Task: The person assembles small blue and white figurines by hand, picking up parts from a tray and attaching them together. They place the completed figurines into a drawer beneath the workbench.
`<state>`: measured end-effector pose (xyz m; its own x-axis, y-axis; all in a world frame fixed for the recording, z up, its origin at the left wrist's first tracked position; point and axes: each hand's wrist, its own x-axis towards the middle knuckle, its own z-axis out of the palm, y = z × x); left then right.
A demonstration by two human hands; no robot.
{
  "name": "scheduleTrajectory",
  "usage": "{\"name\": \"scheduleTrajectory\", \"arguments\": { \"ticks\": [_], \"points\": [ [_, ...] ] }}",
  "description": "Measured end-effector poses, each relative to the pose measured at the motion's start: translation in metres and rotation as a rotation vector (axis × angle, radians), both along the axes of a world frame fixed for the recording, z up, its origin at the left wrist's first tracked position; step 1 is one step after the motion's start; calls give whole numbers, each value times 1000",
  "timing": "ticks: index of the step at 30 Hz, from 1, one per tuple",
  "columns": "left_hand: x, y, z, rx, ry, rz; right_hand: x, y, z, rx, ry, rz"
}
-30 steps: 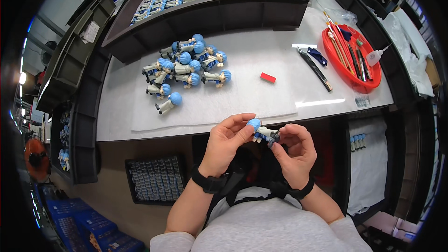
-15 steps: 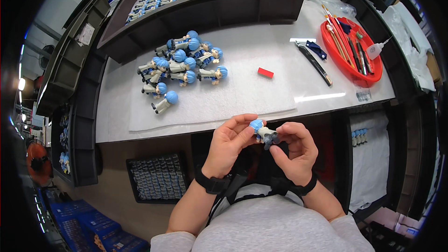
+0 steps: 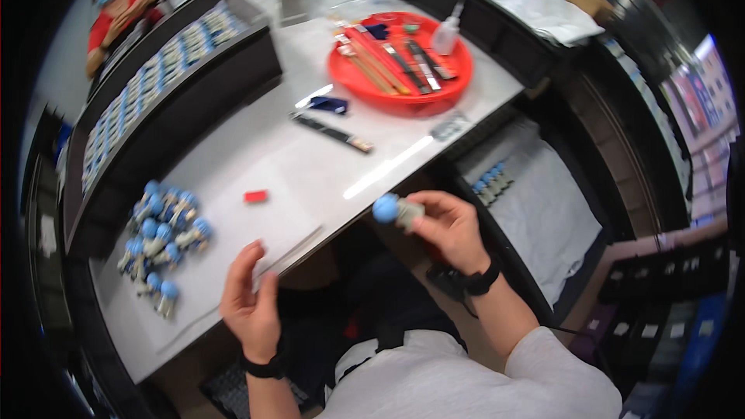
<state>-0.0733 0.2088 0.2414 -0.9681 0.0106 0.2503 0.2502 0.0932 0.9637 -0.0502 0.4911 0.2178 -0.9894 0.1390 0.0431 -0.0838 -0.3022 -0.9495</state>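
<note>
A small toy figure (image 3: 397, 211) with a round blue head and pale clothes is pinched in my right hand (image 3: 450, 229), its head pointing left, off the table's front edge. My left hand (image 3: 252, 302) has its thumb and fingers apart and holds nothing, close to the edge of the white sheet. To its left lies a loose heap of similar blue-headed figures (image 3: 159, 233). Several more figures (image 3: 492, 181) stand in a row on white cloth (image 3: 543, 225) in the black tray below and right of my right hand.
On the white table lie a red block (image 3: 255, 196), a dark pen-like tool (image 3: 332, 133) and a navy cloth scrap (image 3: 329, 105). A red dish (image 3: 400, 105) holds brushes and a bottle. A dark crate (image 3: 256, 70) of figures stands far left; a seated person (image 3: 128, 12) is beyond.
My hands have parted: the left let go of the figure, while the right carries it rightward toward the cloth-lined tray. The view has turned to the right and is blurred.
</note>
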Motion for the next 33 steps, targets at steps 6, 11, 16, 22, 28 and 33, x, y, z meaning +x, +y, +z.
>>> {"name": "scheduleTrajectory", "arguments": {
  "ticks": [6, 11, 16, 22, 28, 33],
  "points": [
    [-10, -3, -14, -14, -33, 87, 8, 214, -68, 557, -143, -826],
    [-10, -2, -16, -37, -34, 76, 28, 333, -170, 875, -612, -823],
    [-8, -4, -13, -83, -22, 110, 8, 311, -183, 941, -649, -741],
    [-12, -3, -13, -81, 11, 76, 16, 361, -212, 896, -642, -550],
    [-9, -7, -7, -170, 103, 77, 16, 334, -192, 1142, -307, -655],
    [-6, -7, -4, -129, 115, 59, 10, 152, -46, 1113, -278, -294]
  ]
}}
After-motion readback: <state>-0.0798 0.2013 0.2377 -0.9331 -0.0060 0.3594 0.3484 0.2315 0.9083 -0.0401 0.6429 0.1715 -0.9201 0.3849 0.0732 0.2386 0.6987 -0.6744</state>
